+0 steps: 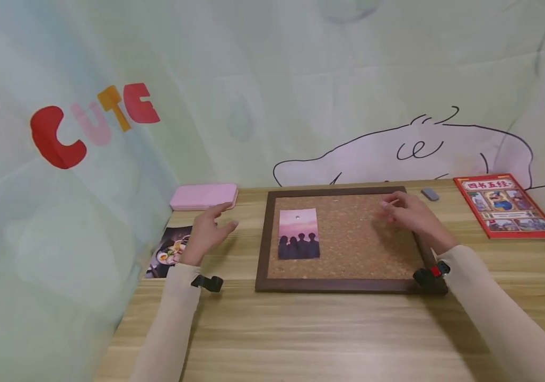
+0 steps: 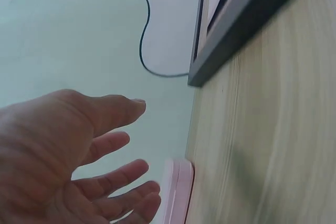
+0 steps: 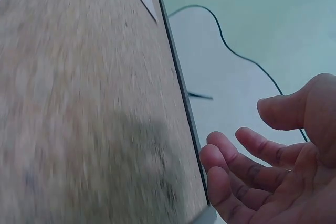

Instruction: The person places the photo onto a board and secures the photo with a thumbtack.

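Two open hands, left hand [image 1: 205, 229] and right hand [image 1: 408, 213], by cork board [image 1: 349, 241].

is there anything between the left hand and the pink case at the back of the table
Nothing visible. The left hand hovers open above bare table, and the pink case lies just beyond its fingers. The cork board sits off to its right, and a food photo lies beside the wrist, not in the path.

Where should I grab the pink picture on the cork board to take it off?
Pinch the photo card by its bottom edge, coming from the front of the cork board. A pin holds its top, so the lower part looks freer to lift. The left hand is closest to it; neither hand has a grip on anything.
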`<state>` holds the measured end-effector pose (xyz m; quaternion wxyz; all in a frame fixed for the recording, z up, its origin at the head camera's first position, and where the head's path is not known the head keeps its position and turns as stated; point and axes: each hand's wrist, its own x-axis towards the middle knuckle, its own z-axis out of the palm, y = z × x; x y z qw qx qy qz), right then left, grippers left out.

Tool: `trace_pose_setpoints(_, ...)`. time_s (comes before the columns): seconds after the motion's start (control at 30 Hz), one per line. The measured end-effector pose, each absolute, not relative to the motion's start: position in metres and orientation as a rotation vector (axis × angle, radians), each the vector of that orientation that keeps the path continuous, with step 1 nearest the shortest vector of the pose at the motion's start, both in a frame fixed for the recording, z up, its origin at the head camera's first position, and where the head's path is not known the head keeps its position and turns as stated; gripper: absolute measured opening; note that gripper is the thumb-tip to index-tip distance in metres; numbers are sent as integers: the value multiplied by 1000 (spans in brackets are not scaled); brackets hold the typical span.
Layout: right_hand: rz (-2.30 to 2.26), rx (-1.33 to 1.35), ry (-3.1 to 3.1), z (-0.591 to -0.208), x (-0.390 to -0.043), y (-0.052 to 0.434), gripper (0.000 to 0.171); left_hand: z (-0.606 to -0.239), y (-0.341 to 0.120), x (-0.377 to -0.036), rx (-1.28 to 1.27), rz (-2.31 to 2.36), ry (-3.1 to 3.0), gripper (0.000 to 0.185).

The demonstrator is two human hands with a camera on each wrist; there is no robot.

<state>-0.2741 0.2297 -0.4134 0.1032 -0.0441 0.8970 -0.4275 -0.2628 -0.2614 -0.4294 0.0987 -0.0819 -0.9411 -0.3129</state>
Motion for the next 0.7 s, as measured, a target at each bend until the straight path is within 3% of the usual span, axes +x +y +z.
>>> trace_pose_setpoints(0.43,-1272,-63,2707,-413,-263,282,59,-439,-318,-248,-129,-894,-2802,56)
trace_pose_setpoints(0.7,-1217,-41,2700,-416,-260,310,53,-444,-344,-236,-60,-853,-2827,51)
